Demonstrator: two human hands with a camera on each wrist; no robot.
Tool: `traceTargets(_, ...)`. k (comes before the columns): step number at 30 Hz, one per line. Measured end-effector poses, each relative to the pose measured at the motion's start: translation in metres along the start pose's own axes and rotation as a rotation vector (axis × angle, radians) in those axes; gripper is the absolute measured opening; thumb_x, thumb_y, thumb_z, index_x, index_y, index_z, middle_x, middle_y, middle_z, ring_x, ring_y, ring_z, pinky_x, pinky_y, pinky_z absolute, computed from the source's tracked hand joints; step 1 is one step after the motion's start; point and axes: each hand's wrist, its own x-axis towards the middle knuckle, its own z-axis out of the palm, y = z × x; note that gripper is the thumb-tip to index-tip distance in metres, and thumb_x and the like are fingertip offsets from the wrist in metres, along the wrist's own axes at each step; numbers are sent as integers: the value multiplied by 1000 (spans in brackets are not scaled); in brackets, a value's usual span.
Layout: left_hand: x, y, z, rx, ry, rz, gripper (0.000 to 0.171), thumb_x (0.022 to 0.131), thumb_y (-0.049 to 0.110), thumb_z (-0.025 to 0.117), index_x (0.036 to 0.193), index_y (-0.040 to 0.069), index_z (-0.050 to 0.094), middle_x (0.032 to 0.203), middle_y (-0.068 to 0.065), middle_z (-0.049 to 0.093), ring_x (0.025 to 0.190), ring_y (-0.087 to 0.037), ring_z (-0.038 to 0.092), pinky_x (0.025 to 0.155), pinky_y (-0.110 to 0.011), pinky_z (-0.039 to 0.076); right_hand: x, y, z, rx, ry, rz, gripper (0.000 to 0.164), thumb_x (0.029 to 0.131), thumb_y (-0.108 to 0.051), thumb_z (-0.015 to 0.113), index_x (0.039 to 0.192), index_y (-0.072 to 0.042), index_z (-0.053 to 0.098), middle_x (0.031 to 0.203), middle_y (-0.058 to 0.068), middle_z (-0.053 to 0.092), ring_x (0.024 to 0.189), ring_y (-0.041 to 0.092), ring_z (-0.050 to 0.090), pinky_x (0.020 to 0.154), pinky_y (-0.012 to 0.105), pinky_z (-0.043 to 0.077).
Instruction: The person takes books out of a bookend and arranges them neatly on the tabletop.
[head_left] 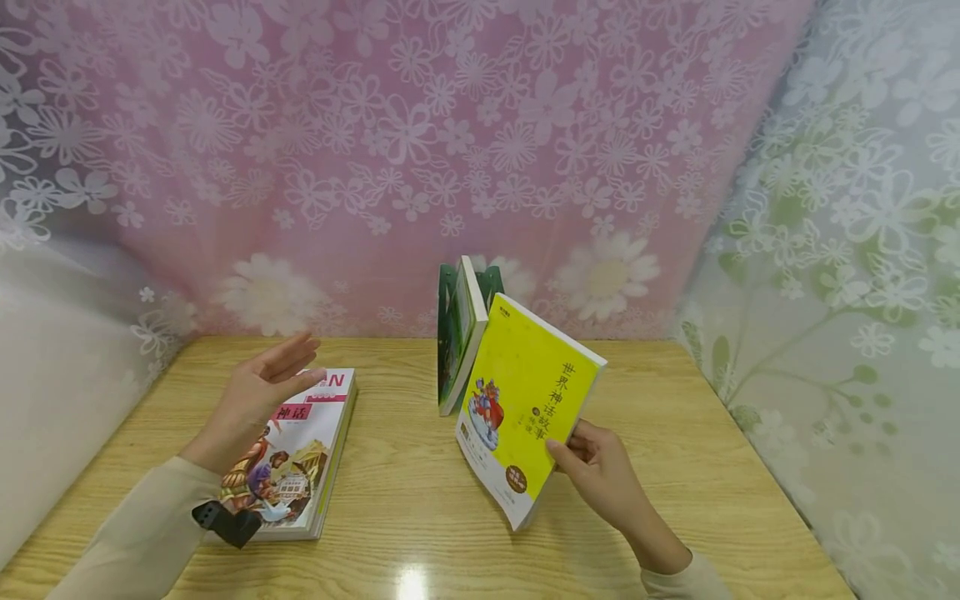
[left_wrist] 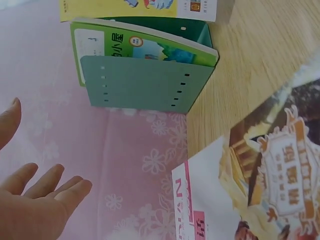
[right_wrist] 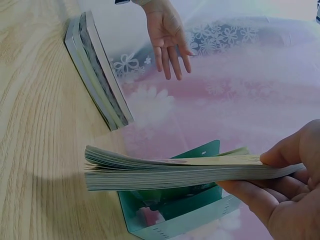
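My right hand (head_left: 611, 479) grips a yellow paperback book (head_left: 525, 375) by its right edge, thumb on the cover and fingers behind. The book is tilted above the table, and its page edges fan slightly apart in the right wrist view. Just beyond it stands a green metal bookend (left_wrist: 145, 82) with a green-covered book (left_wrist: 127, 42) leaning inside. My left hand (head_left: 255, 396) hovers over a stack of books (head_left: 300, 467) on the left, fingers extended and holding nothing. The top book has a white cover with pink lettering and illustrated figures.
A light wooden table (head_left: 397, 500) carries everything. Behind it hangs a pink floral curtain (head_left: 450, 167), and a pale floral curtain (head_left: 847, 333) closes off the right side. A dark strap device (head_left: 228, 523) sits on the left wrist.
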Motion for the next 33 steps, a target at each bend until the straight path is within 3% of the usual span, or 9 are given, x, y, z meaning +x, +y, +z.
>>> traceTargets(3, 3, 2, 3, -26, -30, 25, 68, 93, 33, 64, 151, 32, 28, 154, -2, 35, 140, -22, 33, 111, -52, 29, -3, -3, -3, 5, -4, 6, 30, 93, 1, 58, 121, 13, 56, 109, 28, 65, 88, 21, 71, 70, 32, 59)
traceTargets(8, 9, 7, 9, -52, -76, 56, 67, 94, 30, 63, 151, 34, 28, 154, 0, 34, 142, -22, 31, 111, -55, 27, -7, -7, -6, 12, -27, -34, 30, 94, 1, 56, 120, 14, 56, 108, 29, 65, 87, 18, 71, 70, 33, 59)
traceTargets(14, 15, 15, 19, -86, -107, 66, 68, 94, 28, 63, 152, 31, 28, 155, -3, 32, 142, -23, 29, 111, -49, 31, -10, -11, -6, 46, -53, -91, 29, 94, 1, 57, 119, 15, 56, 107, 30, 65, 87, 19, 71, 69, 34, 59)
traceTargets(21, 23, 19, 31, -159, -127, 102, 66, 93, 22, 64, 151, 30, 32, 154, -5, 34, 141, -23, 31, 99, -22, 44, -8, -14, -2, 105, -121, -156, 30, 94, 3, 55, 122, 14, 54, 111, 32, 62, 93, 22, 70, 71, 38, 59)
traceTargets(24, 26, 17, 37, -215, -144, 112, 66, 94, 18, 64, 151, 27, 32, 154, -5, 34, 141, -25, 31, 95, -18, 45, -6, -14, -1, 119, -145, -158, 31, 94, 3, 55, 123, 14, 54, 111, 32, 62, 93, 21, 70, 71, 39, 59)
traceTargets(27, 28, 16, 43, -231, -158, 106, 66, 94, 17, 64, 151, 28, 32, 153, -5, 36, 141, -24, 32, 99, -22, 44, -3, -15, -1, 137, -167, -163, 31, 94, 3, 54, 123, 15, 53, 112, 33, 61, 94, 21, 70, 72, 39, 59)
traceTargets(33, 32, 18, 56, -242, -222, 100, 69, 93, 17, 65, 152, 25, 31, 152, -9, 37, 141, -27, 32, 113, -50, 28, 2, -17, -1, 208, -222, -181, 33, 95, 5, 52, 125, 16, 50, 114, 34, 60, 97, 24, 69, 74, 42, 58)
